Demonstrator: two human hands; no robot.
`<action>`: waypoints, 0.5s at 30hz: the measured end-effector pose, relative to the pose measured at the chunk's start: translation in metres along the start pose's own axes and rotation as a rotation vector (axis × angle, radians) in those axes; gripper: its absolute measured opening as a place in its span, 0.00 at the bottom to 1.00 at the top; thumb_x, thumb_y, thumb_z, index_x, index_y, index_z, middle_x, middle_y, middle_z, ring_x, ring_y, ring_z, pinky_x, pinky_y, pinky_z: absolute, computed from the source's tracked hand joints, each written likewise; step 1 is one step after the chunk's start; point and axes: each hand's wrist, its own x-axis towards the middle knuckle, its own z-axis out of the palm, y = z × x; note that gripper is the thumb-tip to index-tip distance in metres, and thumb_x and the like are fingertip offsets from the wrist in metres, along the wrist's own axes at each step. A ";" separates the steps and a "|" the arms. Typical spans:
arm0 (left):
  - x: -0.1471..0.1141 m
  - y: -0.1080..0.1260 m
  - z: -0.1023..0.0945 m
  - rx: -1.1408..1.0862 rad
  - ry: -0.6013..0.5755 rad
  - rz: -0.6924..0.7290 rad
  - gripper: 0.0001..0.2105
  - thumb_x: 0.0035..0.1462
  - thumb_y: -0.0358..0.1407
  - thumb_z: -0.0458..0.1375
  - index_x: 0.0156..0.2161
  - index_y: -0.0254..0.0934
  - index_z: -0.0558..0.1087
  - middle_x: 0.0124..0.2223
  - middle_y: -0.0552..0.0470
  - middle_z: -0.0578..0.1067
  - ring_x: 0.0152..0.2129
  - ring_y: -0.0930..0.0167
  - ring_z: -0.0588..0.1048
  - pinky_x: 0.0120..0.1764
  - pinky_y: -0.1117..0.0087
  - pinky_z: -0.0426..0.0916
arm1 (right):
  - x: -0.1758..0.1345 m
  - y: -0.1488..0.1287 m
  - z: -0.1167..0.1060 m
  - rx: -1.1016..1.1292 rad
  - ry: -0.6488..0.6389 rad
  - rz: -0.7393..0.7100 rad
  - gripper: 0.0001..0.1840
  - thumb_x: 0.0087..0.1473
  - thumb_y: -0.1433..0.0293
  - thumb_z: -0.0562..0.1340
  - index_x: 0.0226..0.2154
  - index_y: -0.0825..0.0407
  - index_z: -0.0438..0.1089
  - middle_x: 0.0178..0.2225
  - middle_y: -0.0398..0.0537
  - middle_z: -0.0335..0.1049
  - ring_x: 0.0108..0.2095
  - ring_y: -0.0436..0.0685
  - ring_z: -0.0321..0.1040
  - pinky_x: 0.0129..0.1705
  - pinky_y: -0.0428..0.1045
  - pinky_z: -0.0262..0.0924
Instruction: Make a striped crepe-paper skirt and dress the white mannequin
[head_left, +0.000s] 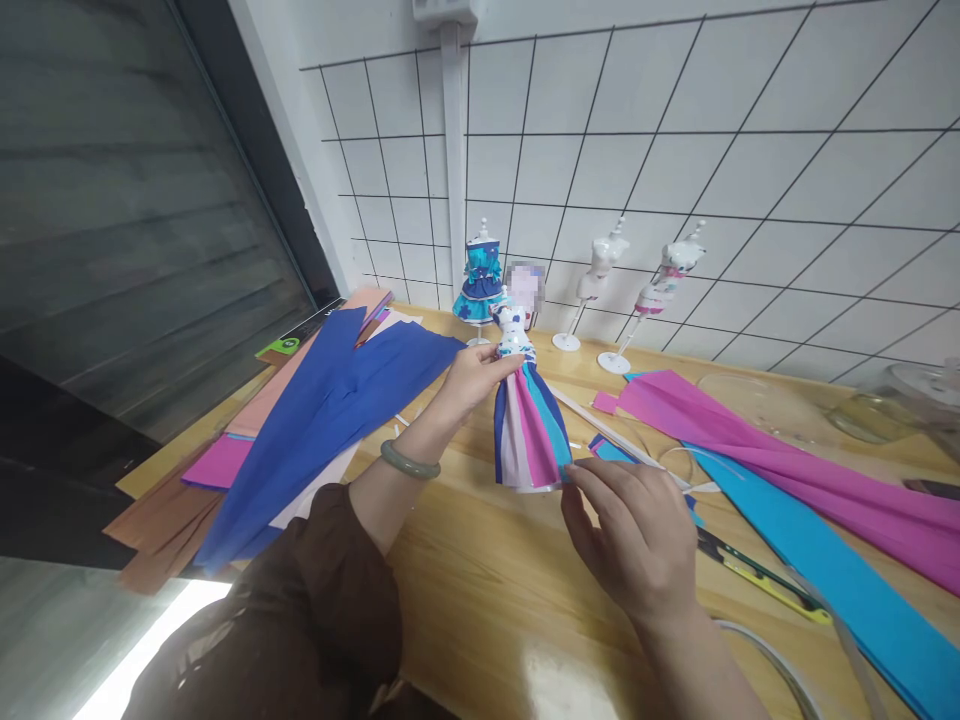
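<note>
My left hand [474, 378] is closed around the waist of a small dress-form mannequin [513, 332], its thumb lying across the front. The mannequin wears a white patterned top and a long skirt [531, 430] of dark blue, pale pink, magenta and light blue strips. At the lower right corner of that skirt, my right hand [637, 530] has its fingertips on the hem, the fingers bent. A green bangle [409, 462] circles my left wrist.
Behind stand a mannequin in a blue dress [480, 275] and two more white mannequins [602, 262] [667, 275]. Blue crepe paper [330, 400] lies left; magenta [787, 450] and light blue sheets [840, 570] lie right. A yellow-black cutter [776, 588] rests near my right hand. A gridded wall [690, 170] rises behind.
</note>
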 end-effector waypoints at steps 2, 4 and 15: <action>0.000 0.000 0.000 0.003 -0.007 0.003 0.14 0.47 0.41 0.61 0.37 0.33 0.75 0.36 0.49 0.76 0.31 0.72 0.72 0.35 0.71 0.64 | 0.000 -0.001 0.000 -0.008 -0.006 0.002 0.19 0.49 0.79 0.62 0.45 0.52 0.64 0.34 0.52 0.73 0.31 0.56 0.66 0.32 0.51 0.56; 0.001 -0.001 0.000 0.015 -0.005 0.000 0.14 0.47 0.41 0.61 0.37 0.32 0.75 0.36 0.48 0.76 0.31 0.72 0.72 0.35 0.71 0.64 | 0.000 -0.001 0.000 0.008 -0.003 0.011 0.19 0.49 0.80 0.62 0.44 0.52 0.65 0.33 0.53 0.73 0.31 0.56 0.65 0.31 0.51 0.55; 0.001 -0.006 0.000 0.042 0.002 -0.037 0.15 0.47 0.42 0.61 0.37 0.32 0.75 0.35 0.49 0.76 0.31 0.72 0.72 0.33 0.73 0.63 | -0.003 -0.004 -0.002 0.093 -0.001 -0.067 0.21 0.44 0.84 0.64 0.43 0.59 0.67 0.31 0.57 0.73 0.31 0.59 0.65 0.31 0.54 0.56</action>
